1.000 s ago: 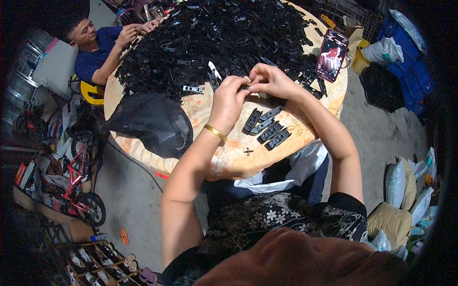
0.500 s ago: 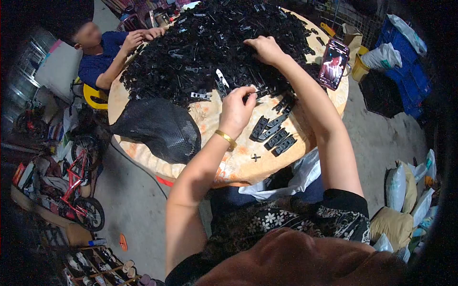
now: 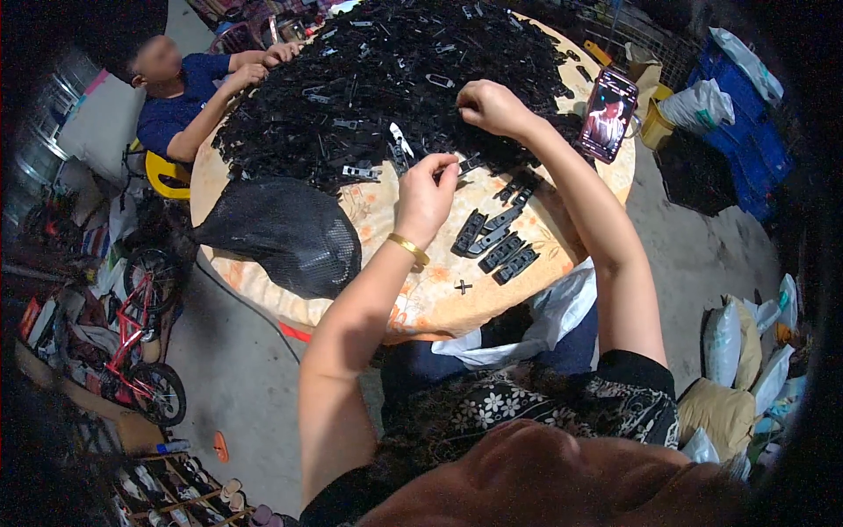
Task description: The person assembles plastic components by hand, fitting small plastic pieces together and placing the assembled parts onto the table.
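My left hand (image 3: pixel 426 200), with a gold bracelet at its wrist, is closed at the near edge of a heap of small black plastic parts (image 3: pixel 378 97). A dark plastic part shows at its fingertips; its exact shape is unclear. Above the heap's right side, my right hand (image 3: pixel 493 107) has its fingers curled together, and whatever they may hold is hidden. Between my forearms, several black clip-like pieces (image 3: pixel 499 237) lie in a group on the patterned tablecloth (image 3: pixel 413 290). A small black cross-shaped piece (image 3: pixel 463 286) lies nearer to me.
A black mesh bag (image 3: pixel 290 237) covers the table's left front. At the right edge stands a lit phone (image 3: pixel 608 116). Another person (image 3: pixel 189 101) sits at the far left, hands at the heap. A red bicycle (image 3: pixel 140 334) and filled sacks (image 3: pixel 720 404) stand around.
My right hand has drawn back slightly toward me from the heap, its fingers now curled in. My left hand stays nearly in place. The other person's hands have shifted a little.
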